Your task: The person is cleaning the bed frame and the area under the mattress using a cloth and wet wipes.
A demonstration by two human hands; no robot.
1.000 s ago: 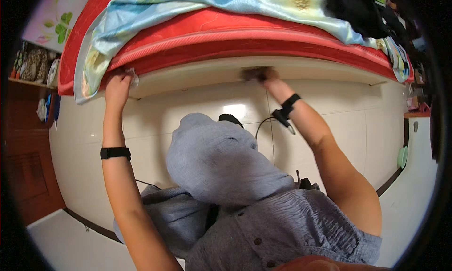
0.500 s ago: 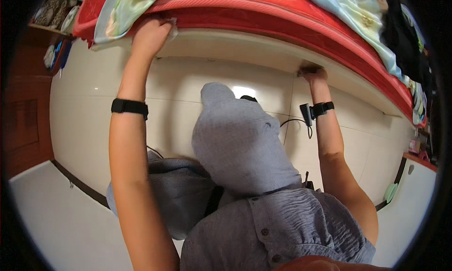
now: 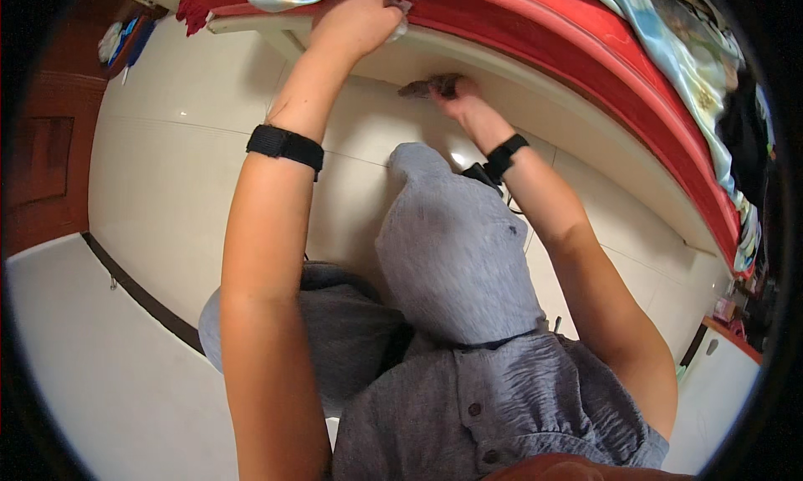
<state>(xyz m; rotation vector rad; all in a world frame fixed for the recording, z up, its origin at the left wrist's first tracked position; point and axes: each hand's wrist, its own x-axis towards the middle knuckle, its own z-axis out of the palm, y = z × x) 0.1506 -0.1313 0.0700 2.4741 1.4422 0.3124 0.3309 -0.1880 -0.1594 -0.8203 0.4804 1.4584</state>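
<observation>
At the far edge of the bed frame, my left hand (image 3: 355, 19) is closed with a crumpled whitish, tissue-like wad (image 3: 402, 21) at its fingers. It rests against the red bed covering (image 3: 519, 25), just above the cream side rail (image 3: 493, 56). Lower and to the right, my right hand (image 3: 458, 98) reaches down by the rail's underside, its fingers closed on a dark brownish crumpled thing (image 3: 416, 89). What that is cannot be made out, and part of it lies behind the fingers. Each wrist carries a black strap.
Light floor tiles (image 3: 176, 155) spread below the bed. My bent knee (image 3: 452, 238) in grey cloth stands between my arms. A reddish wooden cabinet (image 3: 46, 163) is at the left, a white panel (image 3: 100, 347) nearer, and a patterned sheet (image 3: 677, 71) hangs over the bed's right side.
My right hand has moved left along the rail with the dark thing, closer to my left hand. My left hand has shifted right with the whitish wad; the view has also turned slightly.
</observation>
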